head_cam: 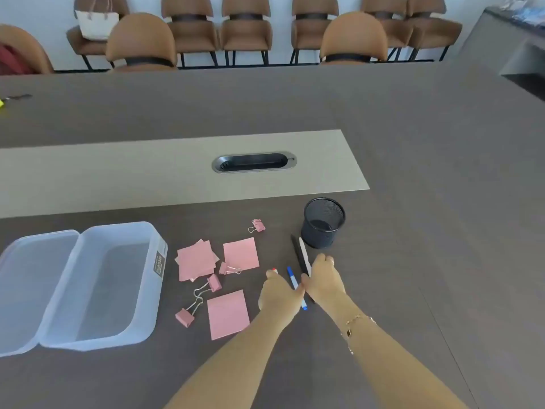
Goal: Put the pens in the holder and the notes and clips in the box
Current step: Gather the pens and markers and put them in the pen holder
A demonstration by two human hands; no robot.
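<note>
My left hand (278,292) is curled around a red-tipped pen (274,270) whose tip pokes out by the thumb. A blue-and-white pen (292,279) lies on the table between my hands. My right hand (324,278) curls over a black pen (295,249) and a white pen (303,253) that point toward the black mesh holder (323,222) just beyond. Pink notes (196,259) (240,253) (227,314) and several pink binder clips (258,225) (213,283) (185,315) lie left of my hands. The clear plastic box (103,284) stands open at the far left.
The box's lid (29,284) lies flat beside it on the left. A beige strip with an oval cable port (253,162) crosses the dark table. Brown chairs (246,28) line the far side, one carrying a white bag (95,23).
</note>
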